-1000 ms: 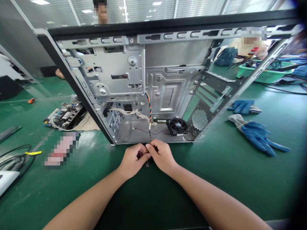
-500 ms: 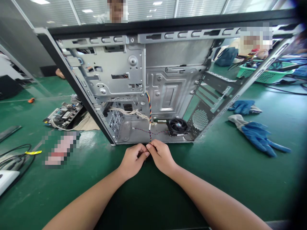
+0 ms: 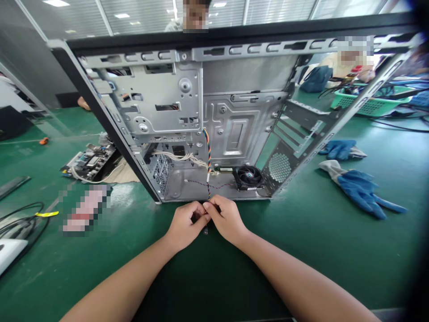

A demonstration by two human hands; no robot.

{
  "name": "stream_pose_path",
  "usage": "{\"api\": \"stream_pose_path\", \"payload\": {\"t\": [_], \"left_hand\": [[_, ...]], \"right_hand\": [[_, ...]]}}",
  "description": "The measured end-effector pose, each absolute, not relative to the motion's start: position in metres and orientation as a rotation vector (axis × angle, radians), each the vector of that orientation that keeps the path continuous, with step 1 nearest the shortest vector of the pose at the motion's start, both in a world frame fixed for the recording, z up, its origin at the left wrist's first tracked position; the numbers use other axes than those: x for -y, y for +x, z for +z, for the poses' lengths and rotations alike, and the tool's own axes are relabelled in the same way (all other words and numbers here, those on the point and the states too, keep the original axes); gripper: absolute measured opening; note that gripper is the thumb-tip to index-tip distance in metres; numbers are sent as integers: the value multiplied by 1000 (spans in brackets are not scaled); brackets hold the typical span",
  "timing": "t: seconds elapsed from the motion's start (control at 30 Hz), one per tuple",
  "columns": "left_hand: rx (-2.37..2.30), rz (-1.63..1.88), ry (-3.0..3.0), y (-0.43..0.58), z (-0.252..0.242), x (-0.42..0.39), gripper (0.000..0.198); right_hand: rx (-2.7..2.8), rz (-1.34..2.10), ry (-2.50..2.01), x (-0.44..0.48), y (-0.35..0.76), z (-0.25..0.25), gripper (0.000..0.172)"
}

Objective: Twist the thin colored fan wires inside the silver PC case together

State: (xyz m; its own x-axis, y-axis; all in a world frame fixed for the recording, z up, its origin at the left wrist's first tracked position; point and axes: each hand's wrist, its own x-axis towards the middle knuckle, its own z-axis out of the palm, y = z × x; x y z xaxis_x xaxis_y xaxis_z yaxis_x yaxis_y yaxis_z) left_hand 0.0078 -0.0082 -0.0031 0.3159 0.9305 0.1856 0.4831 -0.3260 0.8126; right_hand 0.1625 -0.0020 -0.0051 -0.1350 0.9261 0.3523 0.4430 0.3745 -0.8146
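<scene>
An open computer case [image 3: 187, 120] stands on the green table, its bare metal inside facing me. A twisted multicoloured cable [image 3: 209, 154] hangs out of the drive cage and over the case's lower edge. My left hand [image 3: 187, 223] and my right hand [image 3: 226, 219] meet just in front of that edge, both closed in a pinch on the cable. A small dark connector [image 3: 205, 230] at its end shows below my fingertips. Inside on the case floor lie a black cooling fan [image 3: 249, 175], a memory stick [image 3: 225, 170] and white cables [image 3: 182, 156].
Blue work gloves [image 3: 360, 190] lie to the right, with a green basket [image 3: 372, 105] of cables behind. At left are a circuit-board assembly [image 3: 92, 161], a blurred-out pinkish object [image 3: 87, 208] and black cables [image 3: 25, 219]. Other people sit beyond the case.
The connector end now shows below my fingers, where it was mostly hidden. The cable has shifted slightly left. A person behind the case has moved right.
</scene>
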Motion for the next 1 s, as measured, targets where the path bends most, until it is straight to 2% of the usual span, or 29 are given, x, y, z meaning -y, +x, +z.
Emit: {"api": "stream_pose_path", "payload": {"t": [1.0], "left_hand": [[-1239, 877, 2055, 7, -1, 9, 14]], "right_hand": [[1740, 656, -1233, 1, 164, -7, 28]]}}
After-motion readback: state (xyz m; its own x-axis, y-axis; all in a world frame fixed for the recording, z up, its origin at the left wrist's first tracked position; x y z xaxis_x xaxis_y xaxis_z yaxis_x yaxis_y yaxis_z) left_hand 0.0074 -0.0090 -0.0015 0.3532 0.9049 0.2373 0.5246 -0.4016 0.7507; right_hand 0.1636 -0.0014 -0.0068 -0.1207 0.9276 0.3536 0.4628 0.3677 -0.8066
